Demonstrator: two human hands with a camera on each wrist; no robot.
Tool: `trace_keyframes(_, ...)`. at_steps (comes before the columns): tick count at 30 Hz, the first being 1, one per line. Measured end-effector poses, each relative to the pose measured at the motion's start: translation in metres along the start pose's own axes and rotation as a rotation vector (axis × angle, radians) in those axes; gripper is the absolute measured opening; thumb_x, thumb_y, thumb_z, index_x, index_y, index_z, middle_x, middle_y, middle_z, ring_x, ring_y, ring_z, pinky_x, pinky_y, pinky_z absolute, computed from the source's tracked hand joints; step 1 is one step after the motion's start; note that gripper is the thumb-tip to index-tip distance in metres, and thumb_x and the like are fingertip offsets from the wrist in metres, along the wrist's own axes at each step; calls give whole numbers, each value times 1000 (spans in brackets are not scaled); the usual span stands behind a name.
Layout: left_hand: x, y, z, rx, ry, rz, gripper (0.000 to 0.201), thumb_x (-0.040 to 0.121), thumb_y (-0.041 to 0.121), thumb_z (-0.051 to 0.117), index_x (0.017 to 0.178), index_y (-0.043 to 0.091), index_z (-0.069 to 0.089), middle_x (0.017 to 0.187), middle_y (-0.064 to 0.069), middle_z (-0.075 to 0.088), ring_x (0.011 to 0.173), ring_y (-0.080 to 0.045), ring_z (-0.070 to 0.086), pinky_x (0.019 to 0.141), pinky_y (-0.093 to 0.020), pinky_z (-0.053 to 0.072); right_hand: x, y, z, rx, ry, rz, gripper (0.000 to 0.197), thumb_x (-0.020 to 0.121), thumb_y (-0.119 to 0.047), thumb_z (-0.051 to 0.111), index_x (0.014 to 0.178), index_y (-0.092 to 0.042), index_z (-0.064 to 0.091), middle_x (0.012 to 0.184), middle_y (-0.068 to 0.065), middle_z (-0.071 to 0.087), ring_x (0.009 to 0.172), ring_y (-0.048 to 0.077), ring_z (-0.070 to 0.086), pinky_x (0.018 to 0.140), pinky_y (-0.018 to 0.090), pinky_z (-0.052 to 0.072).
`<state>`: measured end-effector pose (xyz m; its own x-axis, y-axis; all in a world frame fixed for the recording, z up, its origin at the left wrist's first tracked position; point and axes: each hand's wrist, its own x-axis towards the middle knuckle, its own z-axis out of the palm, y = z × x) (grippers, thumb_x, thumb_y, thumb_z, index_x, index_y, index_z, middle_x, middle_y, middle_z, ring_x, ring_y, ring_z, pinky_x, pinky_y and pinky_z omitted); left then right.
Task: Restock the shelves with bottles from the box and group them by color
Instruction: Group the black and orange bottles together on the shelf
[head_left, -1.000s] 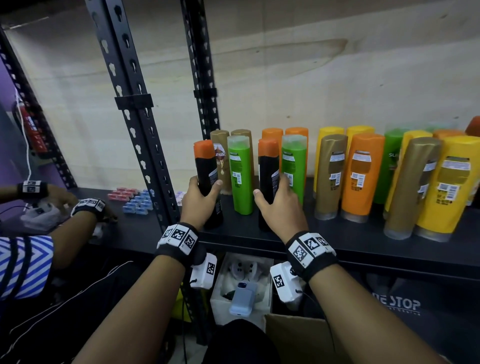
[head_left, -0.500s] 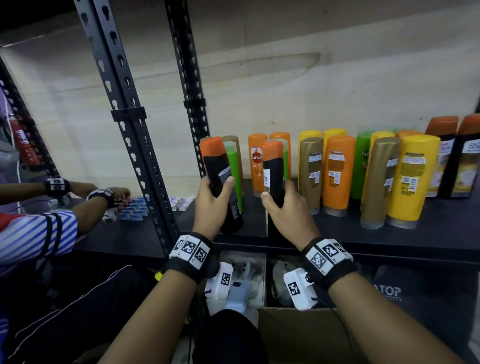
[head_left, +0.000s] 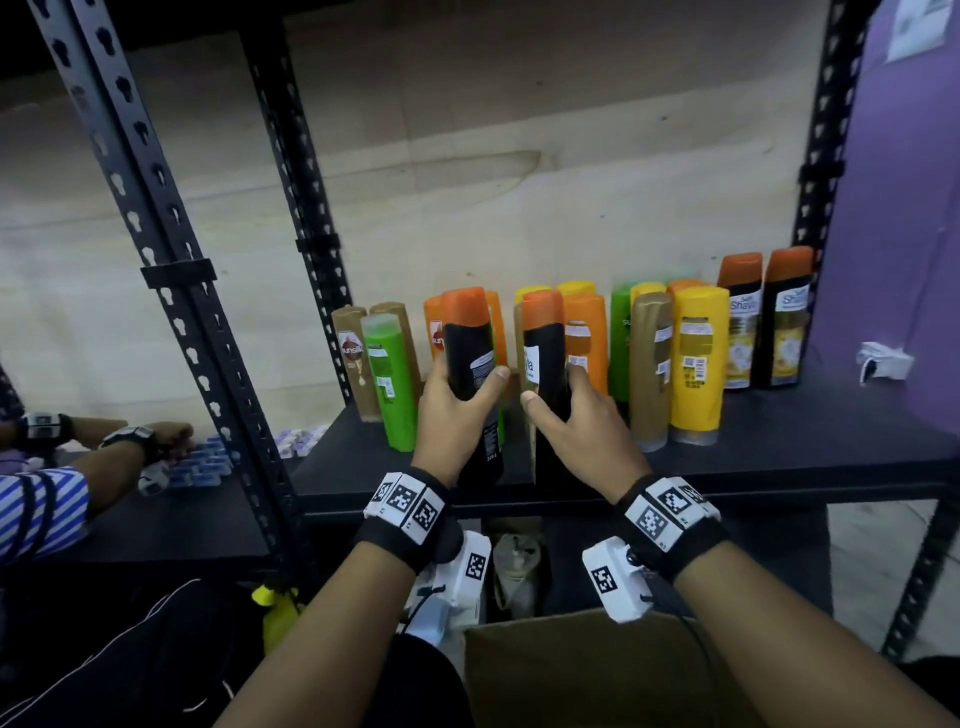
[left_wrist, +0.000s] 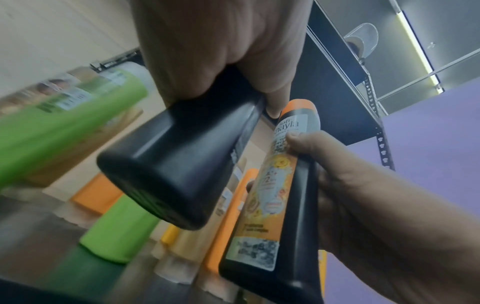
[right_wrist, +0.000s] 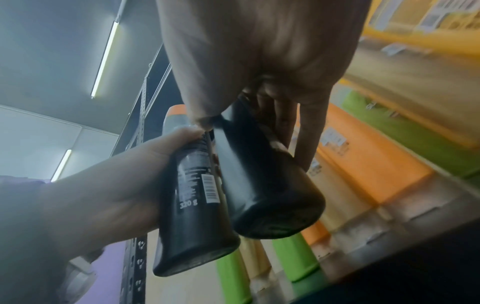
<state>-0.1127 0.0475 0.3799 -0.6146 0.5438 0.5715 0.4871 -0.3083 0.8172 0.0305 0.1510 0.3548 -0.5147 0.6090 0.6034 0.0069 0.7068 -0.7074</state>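
My left hand (head_left: 462, 397) grips a black bottle with an orange cap (head_left: 470, 348), tilted and held clear of the black shelf (head_left: 779, 447). Beside it my right hand (head_left: 556, 392) grips a second, matching black bottle (head_left: 543, 358). In the left wrist view the first bottle's base (left_wrist: 166, 174) hangs in the air next to the other bottle's label (left_wrist: 270, 195). From the right wrist both bottles (right_wrist: 265, 185) almost touch. Two more black bottles with orange caps (head_left: 763, 322) stand at the shelf's far right.
Green (head_left: 389, 384), brown (head_left: 353, 358), orange (head_left: 587, 338), gold (head_left: 649, 364) and yellow (head_left: 696, 364) bottles stand mixed along the shelf. An open cardboard box (head_left: 571, 670) sits below. Black uprights (head_left: 176, 291) frame the bay. Another person's hands (head_left: 150, 441) work on the left shelf.
Both hands have lifted their black bottles off the left part of the shelf and carried them rightward, past the green bottles. The far-right black bottles have come into view.
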Motion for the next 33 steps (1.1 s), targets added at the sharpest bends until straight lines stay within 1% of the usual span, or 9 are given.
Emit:
trace_keyframes(3,-4,11,25,-55,-46,14,42,84,41,80,120,26,65,109,8,76,103,-10,72,90,-38,58,-4,8,-24,-41,25,26,47,91,-65,55,127,-35,51,110,-18,68,98,2,65,81,29,55)
trace_keyframes(6,-7,21,51,-91,-95,17,43,83,44,79,121,27,65,110,11,76,104,-8,72,87,-33,56,-10,13,-48,-60,67,30,46,91,-65,54,127,-38,51,106,-23,65,93,-8,60,77,19,49)
trace_keyframes(9,-12,29,77,-112,-125,20,40,85,43,78,121,31,65,110,13,75,104,-7,71,90,-35,58,-16,15,-75,-93,100,35,47,91,-65,54,129,-37,51,108,-23,66,97,-6,63,77,18,50)
trace_keyframes(14,-27,46,120,-228,-170,11,37,87,37,78,121,26,66,109,6,76,105,-15,72,96,-43,57,-26,16,-122,-177,156,56,39,88,-69,53,116,-43,50,98,-24,67,88,-11,62,63,7,43)
trace_keyframes(20,-51,65,161,-306,-225,9,36,90,34,77,122,35,63,111,15,75,104,-3,70,84,-19,56,-41,18,-172,-222,225,44,46,92,-64,56,126,-33,54,100,-29,64,90,-23,57,67,0,43)
trace_keyframes(25,-64,71,196,-325,-264,-5,36,91,32,77,124,30,64,112,10,75,106,-8,71,92,-34,58,-57,33,-207,-249,262,86,44,94,-61,57,127,-33,55,105,-27,65,99,-9,62,76,10,47)
trace_keyframes(28,-69,71,218,-365,-296,-34,36,90,37,77,123,32,64,114,6,75,108,-16,72,94,-47,59,-65,45,-226,-254,263,122,39,94,-62,57,126,-42,51,101,-35,63,97,-18,59,68,5,44)
trace_keyframes(31,-72,67,240,-380,-317,-39,40,91,37,76,127,32,63,119,10,74,112,-11,70,98,-47,58,-70,59,-244,-266,286,132,35,93,-61,58,123,-44,53,98,-42,62,93,-22,58,68,1,43)
trace_keyframes(33,-74,63,254,-380,-329,-50,39,89,39,77,125,36,63,118,12,74,110,-9,70,97,-46,59,-71,68,-257,-272,298,166,36,92,-63,58,120,-41,54,97,-33,65,93,-18,60,67,8,44)
